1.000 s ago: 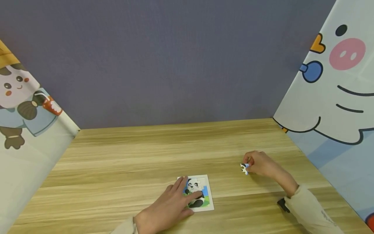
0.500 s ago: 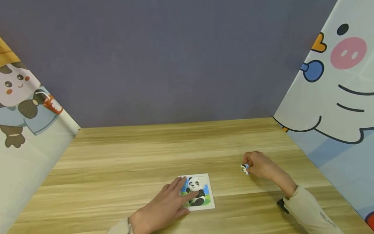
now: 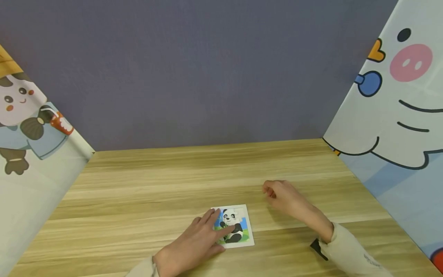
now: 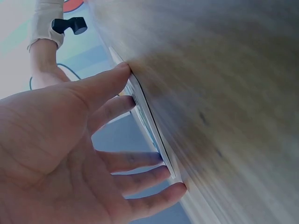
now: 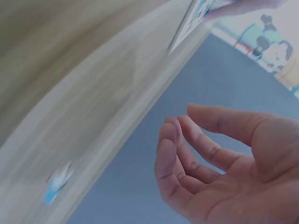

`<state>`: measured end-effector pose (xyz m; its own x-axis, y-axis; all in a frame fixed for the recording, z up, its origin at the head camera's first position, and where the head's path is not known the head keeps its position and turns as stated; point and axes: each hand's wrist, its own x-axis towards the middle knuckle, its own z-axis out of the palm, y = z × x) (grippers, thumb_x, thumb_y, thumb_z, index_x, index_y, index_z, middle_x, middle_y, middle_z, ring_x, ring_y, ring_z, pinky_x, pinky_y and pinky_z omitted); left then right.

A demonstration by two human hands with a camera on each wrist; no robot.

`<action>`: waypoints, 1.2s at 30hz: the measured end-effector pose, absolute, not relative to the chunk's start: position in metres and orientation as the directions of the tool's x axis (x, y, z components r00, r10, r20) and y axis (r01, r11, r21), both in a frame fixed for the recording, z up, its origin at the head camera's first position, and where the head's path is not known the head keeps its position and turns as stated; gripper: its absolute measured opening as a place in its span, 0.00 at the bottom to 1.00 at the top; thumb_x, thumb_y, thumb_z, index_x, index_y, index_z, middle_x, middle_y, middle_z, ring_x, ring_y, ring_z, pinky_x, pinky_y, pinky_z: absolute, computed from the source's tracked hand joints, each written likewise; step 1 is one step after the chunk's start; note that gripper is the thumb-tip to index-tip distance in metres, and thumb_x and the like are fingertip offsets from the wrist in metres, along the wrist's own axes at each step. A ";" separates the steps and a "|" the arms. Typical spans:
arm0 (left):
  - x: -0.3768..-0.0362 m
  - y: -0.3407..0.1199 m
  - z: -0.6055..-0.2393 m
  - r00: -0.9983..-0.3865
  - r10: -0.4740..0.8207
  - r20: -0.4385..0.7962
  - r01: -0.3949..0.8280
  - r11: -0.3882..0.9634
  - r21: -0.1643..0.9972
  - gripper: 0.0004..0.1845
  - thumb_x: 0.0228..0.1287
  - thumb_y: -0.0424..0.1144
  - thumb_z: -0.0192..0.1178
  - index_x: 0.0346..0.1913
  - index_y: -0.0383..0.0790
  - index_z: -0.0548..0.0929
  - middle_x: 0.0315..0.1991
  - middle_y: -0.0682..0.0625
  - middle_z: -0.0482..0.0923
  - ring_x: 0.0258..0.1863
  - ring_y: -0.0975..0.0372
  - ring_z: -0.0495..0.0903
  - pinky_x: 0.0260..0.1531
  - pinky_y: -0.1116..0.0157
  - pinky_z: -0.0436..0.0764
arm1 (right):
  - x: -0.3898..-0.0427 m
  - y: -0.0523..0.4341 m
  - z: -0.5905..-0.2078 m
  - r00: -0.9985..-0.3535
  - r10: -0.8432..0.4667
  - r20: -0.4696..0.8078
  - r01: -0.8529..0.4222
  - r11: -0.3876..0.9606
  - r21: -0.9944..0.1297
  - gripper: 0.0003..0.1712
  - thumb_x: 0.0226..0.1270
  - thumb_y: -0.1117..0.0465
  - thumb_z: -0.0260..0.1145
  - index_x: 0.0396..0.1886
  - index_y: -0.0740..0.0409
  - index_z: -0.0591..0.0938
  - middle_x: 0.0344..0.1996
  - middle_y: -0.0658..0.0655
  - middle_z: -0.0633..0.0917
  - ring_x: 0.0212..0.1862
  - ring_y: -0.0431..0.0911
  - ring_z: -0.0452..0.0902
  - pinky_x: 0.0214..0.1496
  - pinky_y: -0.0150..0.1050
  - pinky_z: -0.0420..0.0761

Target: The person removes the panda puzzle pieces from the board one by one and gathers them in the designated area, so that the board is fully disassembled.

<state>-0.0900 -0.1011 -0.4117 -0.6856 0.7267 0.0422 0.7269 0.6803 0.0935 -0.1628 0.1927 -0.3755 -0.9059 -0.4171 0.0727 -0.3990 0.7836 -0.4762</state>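
My left hand (image 3: pixel 195 242) rests on a small panda jigsaw puzzle (image 3: pixel 246 231) in a white frame, with fingers outstretched across its left part. In the left wrist view, its thumb and fingertips touch the puzzle's edge (image 4: pixel 152 123) and the tabletop. A pale bare patch shows at the puzzle's upper right. To the right of the puzzle, my right hand (image 3: pixel 288 198) hovers with loosely curled fingers and nothing visible between them. A blurred white-and-blue puzzle piece (image 5: pixel 58 183) lies on the table in the right wrist view; in the head view it is out of sight.
The wood-grain table (image 3: pixel 145 184) meets a dark grey panel (image 3: pixel 207 77) at the back. Cartoon-printed walls (image 3: pixel 391 115) flank both sides. A black device (image 3: pixel 318 249) sits at the right sleeve.
My right hand has moved left towards the puzzle, and the piece it pinched earlier no longer shows in its fingers. The left hand shifted slightly, then stayed on the puzzle.
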 end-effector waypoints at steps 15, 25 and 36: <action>-0.090 -0.098 -0.410 -0.678 0.735 0.018 0.735 0.677 0.034 0.28 0.69 0.58 0.58 0.71 0.63 0.71 0.69 0.34 0.67 0.67 0.44 0.69 0.49 0.49 0.81 | -0.156 0.119 -0.390 -0.835 -0.548 -0.044 -0.435 0.708 -0.555 0.12 0.65 0.71 0.66 0.47 0.66 0.85 0.37 0.56 0.86 0.37 0.44 0.81 0.38 0.38 0.82; -0.090 -0.099 -0.412 -0.669 0.743 0.042 0.743 0.669 -0.012 0.28 0.68 0.58 0.59 0.70 0.62 0.73 0.68 0.33 0.68 0.66 0.43 0.71 0.46 0.50 0.83 | -0.151 0.110 -0.396 -0.820 -0.560 -0.121 -0.404 0.715 -0.570 0.17 0.65 0.69 0.68 0.54 0.66 0.80 0.29 0.49 0.76 0.28 0.40 0.71 0.29 0.33 0.74; -0.091 -0.098 -0.410 -0.672 0.740 0.034 0.740 0.672 0.008 0.29 0.67 0.57 0.60 0.71 0.61 0.73 0.68 0.32 0.68 0.65 0.41 0.71 0.48 0.48 0.83 | -0.152 0.109 -0.398 -0.821 -0.564 -0.089 -0.446 0.730 -0.518 0.18 0.62 0.72 0.68 0.52 0.64 0.81 0.28 0.47 0.75 0.31 0.40 0.70 0.31 0.33 0.75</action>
